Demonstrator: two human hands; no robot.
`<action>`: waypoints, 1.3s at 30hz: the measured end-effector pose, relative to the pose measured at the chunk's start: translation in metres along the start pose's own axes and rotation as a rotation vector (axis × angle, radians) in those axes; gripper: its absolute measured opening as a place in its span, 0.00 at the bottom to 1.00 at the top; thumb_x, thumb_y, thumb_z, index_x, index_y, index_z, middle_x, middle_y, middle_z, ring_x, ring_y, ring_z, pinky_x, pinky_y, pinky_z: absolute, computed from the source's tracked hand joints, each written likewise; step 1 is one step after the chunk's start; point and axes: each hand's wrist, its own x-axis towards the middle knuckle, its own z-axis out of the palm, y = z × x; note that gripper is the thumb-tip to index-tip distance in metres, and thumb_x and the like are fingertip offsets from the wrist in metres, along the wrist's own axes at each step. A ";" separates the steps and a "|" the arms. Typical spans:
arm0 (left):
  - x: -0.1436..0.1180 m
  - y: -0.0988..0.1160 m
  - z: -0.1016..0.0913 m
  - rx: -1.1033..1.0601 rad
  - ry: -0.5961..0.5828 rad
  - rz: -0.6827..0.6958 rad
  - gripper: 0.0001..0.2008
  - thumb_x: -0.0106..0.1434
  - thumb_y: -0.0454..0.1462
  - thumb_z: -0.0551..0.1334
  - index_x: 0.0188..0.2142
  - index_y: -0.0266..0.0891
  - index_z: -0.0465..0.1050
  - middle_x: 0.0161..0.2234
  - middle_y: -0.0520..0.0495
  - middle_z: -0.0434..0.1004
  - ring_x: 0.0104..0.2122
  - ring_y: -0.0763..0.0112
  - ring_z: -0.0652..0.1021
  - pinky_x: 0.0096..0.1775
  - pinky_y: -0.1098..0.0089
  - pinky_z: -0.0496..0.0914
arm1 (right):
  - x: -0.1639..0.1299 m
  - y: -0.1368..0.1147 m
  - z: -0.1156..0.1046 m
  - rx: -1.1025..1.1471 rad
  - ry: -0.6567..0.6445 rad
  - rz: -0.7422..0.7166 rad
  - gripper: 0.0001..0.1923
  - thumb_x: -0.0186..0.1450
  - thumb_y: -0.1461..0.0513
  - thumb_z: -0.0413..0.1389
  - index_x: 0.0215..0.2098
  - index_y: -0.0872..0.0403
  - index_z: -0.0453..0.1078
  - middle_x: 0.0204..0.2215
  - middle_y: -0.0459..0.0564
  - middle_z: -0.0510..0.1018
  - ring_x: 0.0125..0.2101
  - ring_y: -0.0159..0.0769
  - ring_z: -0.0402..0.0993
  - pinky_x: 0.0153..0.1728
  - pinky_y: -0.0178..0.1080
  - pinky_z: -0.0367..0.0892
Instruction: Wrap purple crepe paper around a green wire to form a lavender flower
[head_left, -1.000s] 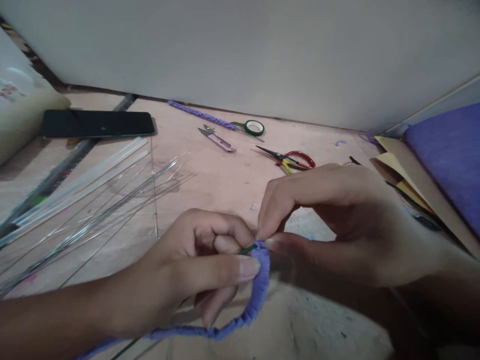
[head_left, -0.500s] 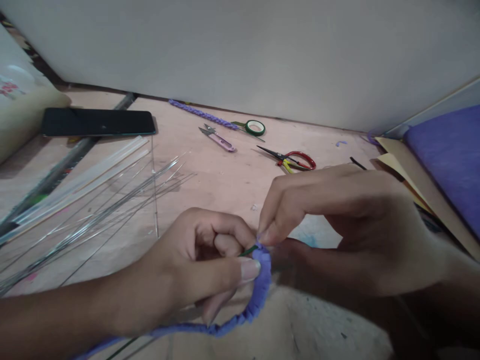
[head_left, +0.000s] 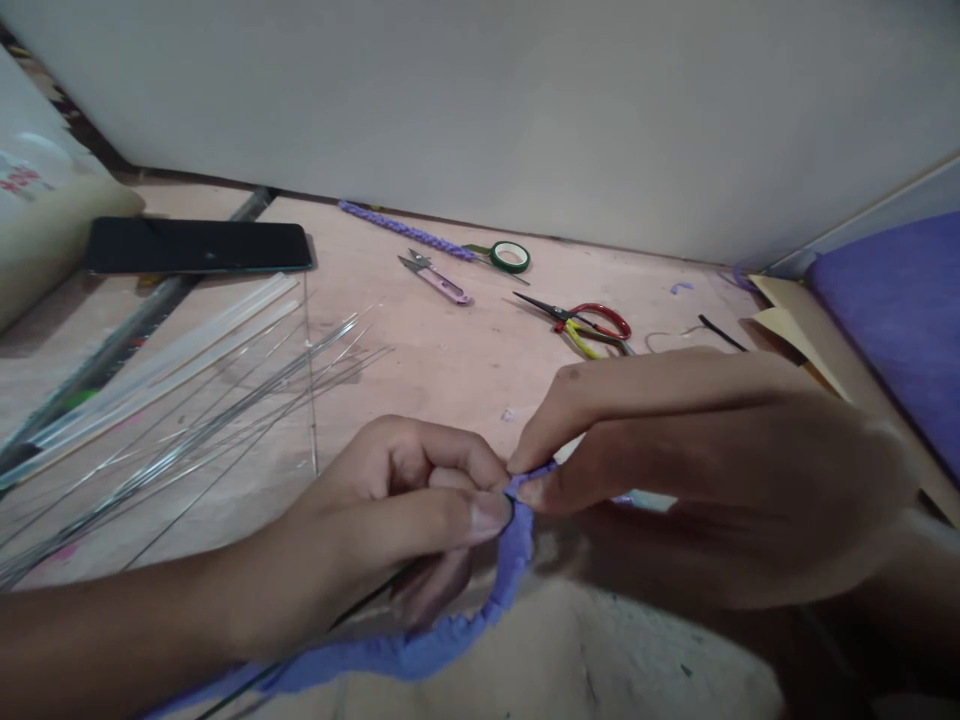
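Purple crepe-like paper strip (head_left: pixel 420 650), ruffled and wound along a thin dark green wire stem (head_left: pixel 367 606), lies low in the middle of the view, curving from the bottom left up to the point where both hands meet.

At the far left, a black phone (head_left: pixel 199 246) lies flat on the pinkish wooden tabletop (head_left: pixel 450 360), with clear glue sticks (head_left: pixel 172 350) and a fan of thin silver wires (head_left: pixel 225 420) just in front of it.

Next comes the left hand (head_left: pixel 390 530), closed in a pinch, thumb pressed against the top end of the strip and the other fingers curled around the stem. Against it, the right hand (head_left: pixel 712 470) is also closed, thumb and forefinger nipping the strip's free end.

Judging by the long covered stretch trailing toward the bottom left, much of the wrapping looks done; the work now seems to sit at the very tip of the stem, where the last bit looks left to be wound or fixed.

Farther back lie a finished purple braided stem (head_left: pixel 405 230), pink thread snips (head_left: pixel 439 278), a roll of green floral tape (head_left: pixel 510 257) and red-handled scissors (head_left: pixel 592 320). At the right edge, tan paper sheets (head_left: pixel 795 310) and purple felt (head_left: pixel 900 320) are stacked.
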 end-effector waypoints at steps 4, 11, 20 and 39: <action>0.000 -0.001 -0.002 0.030 -0.011 0.003 0.13 0.69 0.43 0.72 0.31 0.38 0.78 0.14 0.56 0.67 0.14 0.82 0.61 0.20 0.81 0.56 | -0.002 0.001 0.005 0.015 -0.003 0.015 0.06 0.70 0.69 0.65 0.34 0.56 0.76 0.42 0.52 0.86 0.35 0.29 0.80 0.35 0.33 0.73; -0.001 -0.002 -0.004 0.134 -0.007 0.053 0.15 0.73 0.44 0.70 0.32 0.39 0.77 0.15 0.56 0.70 0.15 0.82 0.61 0.21 0.81 0.57 | 0.001 0.002 0.011 0.191 0.100 0.190 0.04 0.66 0.69 0.63 0.39 0.57 0.75 0.34 0.44 0.81 0.33 0.27 0.75 0.39 0.32 0.72; 0.000 -0.001 0.003 0.049 0.052 0.079 0.13 0.69 0.45 0.73 0.33 0.39 0.79 0.14 0.58 0.67 0.15 0.82 0.61 0.23 0.79 0.58 | -0.001 0.009 0.007 0.134 0.045 0.170 0.05 0.72 0.65 0.65 0.36 0.54 0.77 0.29 0.42 0.82 0.28 0.26 0.75 0.32 0.30 0.68; 0.000 0.001 0.005 0.042 0.165 0.126 0.15 0.66 0.42 0.75 0.27 0.38 0.77 0.12 0.58 0.65 0.12 0.83 0.58 0.21 0.79 0.62 | -0.002 0.013 0.012 0.190 0.108 0.141 0.04 0.70 0.68 0.68 0.42 0.55 0.81 0.35 0.46 0.86 0.33 0.29 0.82 0.37 0.30 0.75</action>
